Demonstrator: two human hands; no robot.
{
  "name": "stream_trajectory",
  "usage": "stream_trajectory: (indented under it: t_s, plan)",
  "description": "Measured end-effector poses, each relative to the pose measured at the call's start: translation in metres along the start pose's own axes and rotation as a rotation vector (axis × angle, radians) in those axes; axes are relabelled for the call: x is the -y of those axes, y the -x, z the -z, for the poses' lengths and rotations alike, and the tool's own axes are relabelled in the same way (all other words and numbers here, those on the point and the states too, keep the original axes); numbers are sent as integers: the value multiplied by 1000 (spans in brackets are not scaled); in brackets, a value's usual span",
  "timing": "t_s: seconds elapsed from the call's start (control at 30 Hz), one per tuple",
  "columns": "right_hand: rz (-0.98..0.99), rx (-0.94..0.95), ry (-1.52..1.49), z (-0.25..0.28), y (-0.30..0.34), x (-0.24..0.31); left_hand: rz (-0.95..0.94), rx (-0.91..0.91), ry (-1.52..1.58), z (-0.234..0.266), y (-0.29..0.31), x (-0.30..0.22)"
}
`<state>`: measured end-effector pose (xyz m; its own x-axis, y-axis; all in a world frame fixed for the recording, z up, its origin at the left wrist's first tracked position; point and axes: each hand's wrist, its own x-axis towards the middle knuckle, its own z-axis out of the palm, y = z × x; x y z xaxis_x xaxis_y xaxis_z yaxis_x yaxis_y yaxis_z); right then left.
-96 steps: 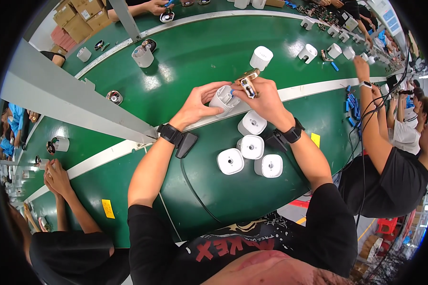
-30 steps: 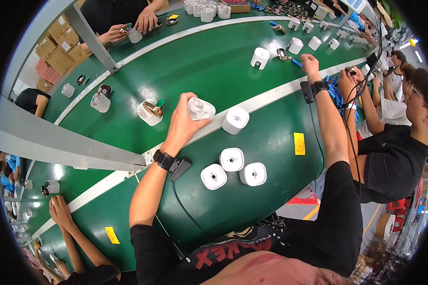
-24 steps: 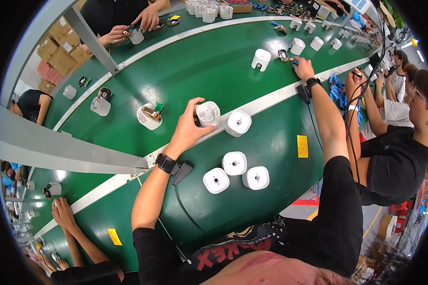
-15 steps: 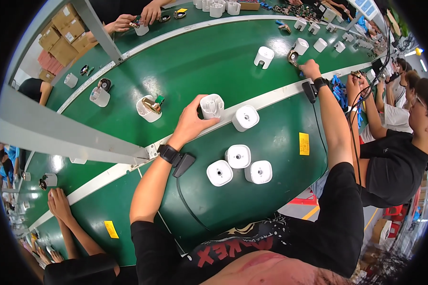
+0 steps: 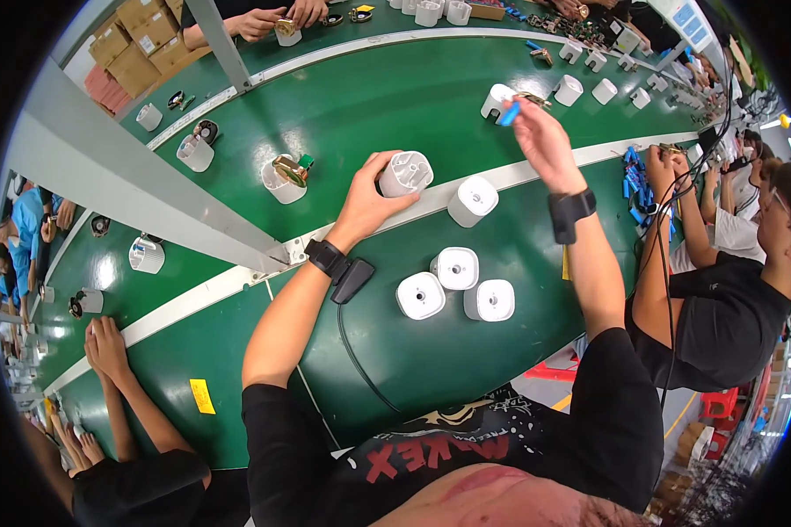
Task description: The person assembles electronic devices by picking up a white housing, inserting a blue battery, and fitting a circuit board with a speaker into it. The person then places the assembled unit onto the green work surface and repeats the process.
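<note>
My left hand (image 5: 366, 204) grips a white rounded-square plastic housing (image 5: 406, 176), fingers and thumb round its sides, open end with inner ribs facing up. It is at the white rail of the green bench. My right hand (image 5: 545, 145) is raised over the rail, its fingertips closed on a small assembly with a blue piece (image 5: 509, 114) and a gold-coloured part. Behind that assembly stands a white housing with a notch (image 5: 496, 99), partly hidden. On my side of the rail stand several more white housings (image 5: 458, 268), each with a small hole in its top.
Beyond the rail a white housing with a gold part and green board (image 5: 286, 180) sits at left. A grey metal post (image 5: 149, 167) slants in from the left. Blue parts (image 5: 634, 184) lie in a heap at right. A cable (image 5: 360, 360) runs from my left wrist. Co-workers sit both sides.
My right hand has picked up the assembly with the blue piece and moved left with it, close to the notched housing. The left hand keeps hold of its housing, which is now tilted. The view has shifted slightly.
</note>
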<state>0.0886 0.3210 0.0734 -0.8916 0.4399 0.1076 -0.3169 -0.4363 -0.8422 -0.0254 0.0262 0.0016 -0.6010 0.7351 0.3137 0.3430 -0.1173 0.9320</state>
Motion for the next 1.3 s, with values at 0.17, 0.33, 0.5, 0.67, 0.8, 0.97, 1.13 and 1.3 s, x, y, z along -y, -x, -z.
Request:
stream_trajectory:
  t_s: [0.17, 0.33, 0.5, 0.67, 0.8, 0.97, 1.13, 1.3]
  plan:
    - [153, 67, 482, -81, 33, -26, 7, 12, 287, 2, 0, 0]
    - [278, 206, 722, -102, 48, -45, 34, 81, 421, 1, 2, -1]
    - [395, 227, 941, -99, 49, -44, 1, 56, 367, -2, 0, -1]
    - [552, 275, 1025, -98, 49, -46, -43, 33, 312, -3, -2, -1]
    - [641, 258, 1075, -100, 51, -50, -50, 33, 290, -3, -1, -3]
    - [623, 264, 1157, -103, 55, -51, -59, 31, 247, -3, 0, -1]
    - [610, 374, 1260, -97, 53, -56, -80, 28, 327, -5, -1, -1]
    - [646, 519, 1379, -101, 55, -51, -52, -23, 409, -2, 0, -1]
